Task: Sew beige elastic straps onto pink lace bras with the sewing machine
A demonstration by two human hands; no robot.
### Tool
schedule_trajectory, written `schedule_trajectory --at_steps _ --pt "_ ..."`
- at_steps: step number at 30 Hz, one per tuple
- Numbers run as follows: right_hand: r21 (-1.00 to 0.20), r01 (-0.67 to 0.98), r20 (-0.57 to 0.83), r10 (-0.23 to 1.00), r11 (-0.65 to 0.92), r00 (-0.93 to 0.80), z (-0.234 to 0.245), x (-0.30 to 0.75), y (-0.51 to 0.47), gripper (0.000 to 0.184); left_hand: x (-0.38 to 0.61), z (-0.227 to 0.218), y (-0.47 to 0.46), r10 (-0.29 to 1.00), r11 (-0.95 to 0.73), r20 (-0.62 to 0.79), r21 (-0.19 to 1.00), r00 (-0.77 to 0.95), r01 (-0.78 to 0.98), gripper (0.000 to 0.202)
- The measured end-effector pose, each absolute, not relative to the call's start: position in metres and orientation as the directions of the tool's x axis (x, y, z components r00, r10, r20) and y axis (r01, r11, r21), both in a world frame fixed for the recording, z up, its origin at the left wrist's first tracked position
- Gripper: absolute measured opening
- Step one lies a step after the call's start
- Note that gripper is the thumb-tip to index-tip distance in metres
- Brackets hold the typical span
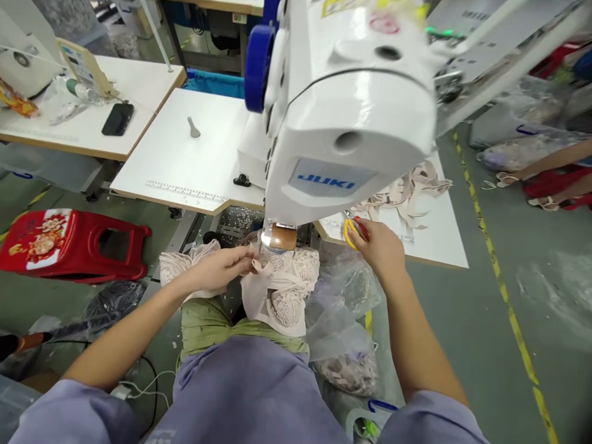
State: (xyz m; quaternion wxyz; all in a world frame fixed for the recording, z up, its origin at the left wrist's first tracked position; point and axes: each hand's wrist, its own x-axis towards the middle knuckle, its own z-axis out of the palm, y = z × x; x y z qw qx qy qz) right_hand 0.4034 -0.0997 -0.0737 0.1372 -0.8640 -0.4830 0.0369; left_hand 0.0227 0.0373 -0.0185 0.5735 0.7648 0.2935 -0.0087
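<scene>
A white sewing machine [356, 117] stands directly before me, its needle area [280, 237] lit. Beige lace bras [287, 305] lie under the needle area and across my lap. My left hand [226, 268] pinches an edge of the beige lace bra, just left of the needle area. To the right, my right hand [380, 248] is closed on a pair of scissors [350, 232] with yellow and red handles, over the table's front edge. The scissor blades point away from me, partly hidden behind the machine head.
Beige fabric strips [411, 191] lie on the table's right part. On the left are a small grey tool [193, 127], a printed ruler [185, 191] and a black phone [118, 118]. A red stool [92, 243] stands lower left. Plastic bags [349, 370] hang by my right leg.
</scene>
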Motion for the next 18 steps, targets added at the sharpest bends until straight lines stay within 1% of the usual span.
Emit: schedule_trajectory --at_steps 1,2,3,4,5,6,7,8,9,10,11,12,13,14,16,18 --pt "-0.251 0.848 0.101 0.859 -0.466 0.502 -0.072 0.407 -0.093 0.041 0.022 -0.017 0.04 0.402 -0.139 -0.365 0.882 0.84 0.45 0.03" --pt "-0.251 0.86 0.155 0.859 -0.444 0.489 -0.07 0.404 -0.091 0.041 0.022 -0.018 0.041 0.399 -0.136 -0.373 0.88 0.838 0.456 0.028" --pt "-0.283 0.86 0.225 0.842 -0.425 0.491 -0.069 0.396 -0.092 0.04 0.023 -0.019 0.041 0.428 -0.172 -0.367 0.864 0.826 0.473 0.025" --pt "-0.352 0.846 0.286 0.815 -0.4 0.504 -0.069 0.381 -0.096 0.038 0.024 -0.021 0.039 0.477 -0.25 -0.335 0.834 0.812 0.491 0.022" --pt "-0.441 0.823 0.317 0.796 -0.357 0.515 -0.069 0.362 -0.103 0.037 0.026 -0.024 0.035 0.533 -0.356 -0.269 0.789 0.802 0.501 0.021" --pt "-0.55 0.784 0.298 0.81 -0.287 0.506 -0.069 0.339 -0.111 0.035 0.028 -0.027 0.03 0.565 -0.47 -0.178 0.732 0.805 0.492 0.022" --pt "-0.669 0.714 0.202 0.873 -0.207 0.443 -0.07 0.315 -0.12 0.033 0.032 -0.031 0.023 0.563 -0.575 -0.084 0.675 0.822 0.463 0.023" --pt "-0.759 0.641 0.098 0.953 -0.116 0.288 -0.07 0.291 -0.128 0.034 0.036 -0.033 0.016 0.536 -0.658 0.0 0.626 0.844 0.418 0.024" --pt "-0.812 0.581 0.031 0.99 -0.056 0.138 -0.07 0.269 -0.134 0.042 0.04 -0.035 0.008 0.501 -0.714 0.063 0.593 0.863 0.371 0.026" --pt "-0.856 0.517 0.003 0.999 -0.02 0.043 -0.07 0.25 -0.139 0.053 0.045 -0.035 -0.001 0.464 -0.75 0.107 0.576 0.879 0.325 0.029" --pt "-0.898 0.44 -0.011 1.0 -0.004 -0.014 -0.07 0.235 -0.141 0.063 0.05 -0.034 -0.009 0.432 -0.771 0.14 0.57 0.891 0.284 0.031" --pt "-0.936 0.352 -0.014 1.0 -0.007 -0.016 -0.069 0.223 -0.141 0.068 0.055 -0.032 -0.016 0.416 -0.78 0.167 0.571 0.894 0.256 0.032" --pt "-0.967 0.252 -0.022 0.999 -0.03 0.034 -0.067 0.215 -0.14 0.067 0.06 -0.029 -0.022 0.422 -0.773 0.185 0.584 0.887 0.247 0.033" --pt "-0.987 0.148 -0.049 0.992 -0.066 0.119 -0.064 0.21 -0.138 0.062 0.065 -0.025 -0.027 0.451 -0.746 0.189 0.616 0.872 0.252 0.034" --pt "-0.991 -0.019 -0.134 0.933 -0.135 0.335 -0.057 0.208 -0.131 0.051 0.075 -0.015 -0.034 0.552 -0.615 0.141 0.734 0.822 0.287 0.035" --pt "-0.982 -0.094 -0.19 0.849 -0.165 0.493 -0.046 0.212 -0.122 0.039 0.083 -0.006 -0.036 0.655 -0.407 0.039 0.86 0.754 0.309 0.037"
